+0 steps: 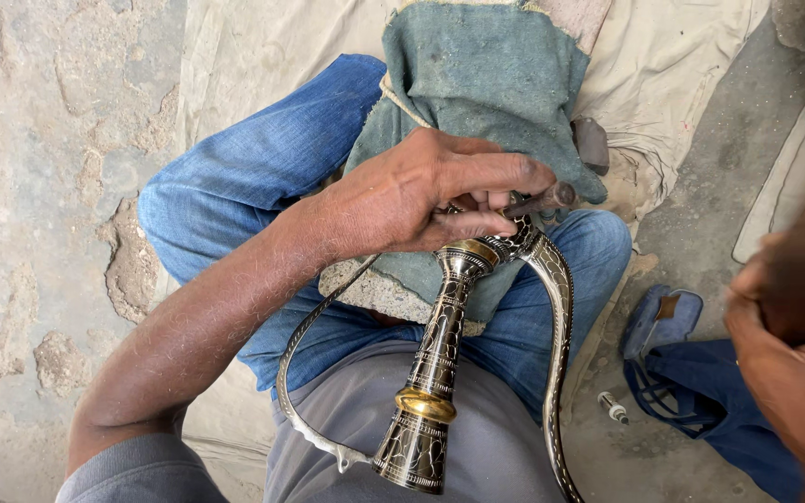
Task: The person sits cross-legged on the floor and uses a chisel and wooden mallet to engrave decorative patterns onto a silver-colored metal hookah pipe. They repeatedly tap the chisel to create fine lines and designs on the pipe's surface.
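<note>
Across my lap lies a green cloth (491,74) over my blue jeans (253,168). On it rests a shiny metal vase (435,363) with curved handles. My left hand (402,200) has its fingers (477,224) clamped on the vase's top. My right hand (794,345) is blurry, so I cannot tell its grip.

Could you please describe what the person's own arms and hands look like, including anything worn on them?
The left hand is bare: no glove, ring or watch shows. The left forearm is bare and hairy up to a short grey sleeve near the elbow. The right hand is blurred at the frame's edge; it looks bare, and no sleeve shows there.
</note>
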Demonstrator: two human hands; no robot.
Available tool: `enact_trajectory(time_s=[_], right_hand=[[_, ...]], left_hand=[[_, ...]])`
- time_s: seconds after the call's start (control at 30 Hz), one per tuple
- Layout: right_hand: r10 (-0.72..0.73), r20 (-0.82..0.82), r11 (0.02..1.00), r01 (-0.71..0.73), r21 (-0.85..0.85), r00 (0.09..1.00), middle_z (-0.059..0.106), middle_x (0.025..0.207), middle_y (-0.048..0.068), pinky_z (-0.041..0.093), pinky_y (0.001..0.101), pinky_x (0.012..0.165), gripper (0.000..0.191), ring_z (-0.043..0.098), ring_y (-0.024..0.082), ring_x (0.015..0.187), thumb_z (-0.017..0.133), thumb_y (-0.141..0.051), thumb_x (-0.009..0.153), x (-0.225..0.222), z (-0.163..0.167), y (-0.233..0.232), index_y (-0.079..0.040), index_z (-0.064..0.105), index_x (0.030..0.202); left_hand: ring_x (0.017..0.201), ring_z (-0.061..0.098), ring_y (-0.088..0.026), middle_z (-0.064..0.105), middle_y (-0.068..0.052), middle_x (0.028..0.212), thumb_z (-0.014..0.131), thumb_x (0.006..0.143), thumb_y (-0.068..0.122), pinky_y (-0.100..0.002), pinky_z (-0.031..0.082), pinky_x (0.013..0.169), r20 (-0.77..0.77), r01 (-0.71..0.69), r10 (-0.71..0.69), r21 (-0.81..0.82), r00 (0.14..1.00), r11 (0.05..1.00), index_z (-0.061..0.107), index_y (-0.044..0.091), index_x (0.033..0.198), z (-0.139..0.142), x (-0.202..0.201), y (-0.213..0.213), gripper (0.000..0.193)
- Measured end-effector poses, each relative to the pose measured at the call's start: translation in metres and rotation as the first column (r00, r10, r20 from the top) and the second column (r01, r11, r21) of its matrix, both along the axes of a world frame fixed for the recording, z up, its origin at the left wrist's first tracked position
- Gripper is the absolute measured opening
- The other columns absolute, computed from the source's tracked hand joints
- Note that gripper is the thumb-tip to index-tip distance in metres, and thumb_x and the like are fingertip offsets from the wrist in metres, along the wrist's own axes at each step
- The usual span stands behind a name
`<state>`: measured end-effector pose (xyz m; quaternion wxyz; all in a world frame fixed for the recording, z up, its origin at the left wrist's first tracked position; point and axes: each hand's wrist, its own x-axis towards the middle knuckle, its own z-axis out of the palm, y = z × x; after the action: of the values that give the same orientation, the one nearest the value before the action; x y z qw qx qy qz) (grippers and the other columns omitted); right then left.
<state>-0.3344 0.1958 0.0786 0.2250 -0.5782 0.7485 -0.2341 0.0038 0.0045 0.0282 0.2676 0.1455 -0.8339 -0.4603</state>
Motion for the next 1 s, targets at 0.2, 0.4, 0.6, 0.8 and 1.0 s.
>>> enact_trajectory(time_s=[0.2,0.4,0.6,0.8,1.0], right_hand=[[-0.162,-0.374,0.958,0.236,0.160,0.913,0.068,0.079,0.013,0.053,0.0276,0.061,0.020,0.067,0.018,0.065,0.076,-0.016,0.107,-0.046,-0.037,0.028,0.003,0.069,0.107],[0.192,-0.421,0.970,-0.106,0.221,0.887,0.069,0.079,0.011,0.056,0.0303,0.070,0.010,0.068,0.016,0.066,0.074,-0.005,0.107,-0.065,-0.039,0.011,0.002,0.068,0.104],[0.138,-0.323,0.990,-0.117,0.084,0.936,0.071,0.094,0.016,0.057,0.0306,0.081,0.016,0.070,0.018,0.084,0.072,-0.005,0.109,-0.040,-0.025,-0.005,0.004,0.065,0.120],[0.161,-0.288,0.986,-0.140,0.091,0.944,0.072,0.095,0.012,0.057,0.0277,0.081,0.014,0.071,0.017,0.084,0.076,-0.002,0.110,-0.035,-0.021,-0.009,0.003,0.065,0.118],[0.166,-0.277,0.984,-0.140,0.112,0.946,0.071,0.092,0.012,0.055,0.0262,0.072,0.019,0.069,0.016,0.077,0.076,0.001,0.106,-0.030,-0.021,-0.010,0.004,0.066,0.121]], left_hand=[[0.077,0.075,-0.014,0.070,-0.001,0.087,0.076,0.103,0.024,-0.033,0.061,0.068,-0.069,-0.030,0.039,0.133,0.997,0.991,0.056,0.012,0.142,-0.005,-0.007,-0.001,0.045],[0.071,0.074,-0.017,0.070,-0.004,0.083,0.073,0.106,0.021,-0.035,0.056,0.064,-0.024,-0.057,0.060,0.116,0.998,0.992,0.050,0.009,0.148,-0.003,-0.008,0.002,0.049],[0.074,0.074,-0.019,0.069,-0.005,0.086,0.072,0.105,0.021,-0.037,0.055,0.066,0.009,-0.098,0.098,0.135,0.995,0.986,0.051,0.009,0.147,0.004,-0.006,0.007,0.048],[0.082,0.074,-0.024,0.068,-0.010,0.094,0.072,0.108,0.024,-0.040,0.055,0.072,-0.015,-0.081,0.082,0.033,0.997,0.996,0.051,0.009,0.143,0.002,-0.005,0.007,0.043],[0.083,0.076,-0.023,0.070,-0.010,0.094,0.071,0.108,0.028,-0.040,0.056,0.072,-0.032,-0.053,0.055,0.046,0.998,0.998,0.052,0.008,0.143,-0.003,-0.005,0.003,0.044]])
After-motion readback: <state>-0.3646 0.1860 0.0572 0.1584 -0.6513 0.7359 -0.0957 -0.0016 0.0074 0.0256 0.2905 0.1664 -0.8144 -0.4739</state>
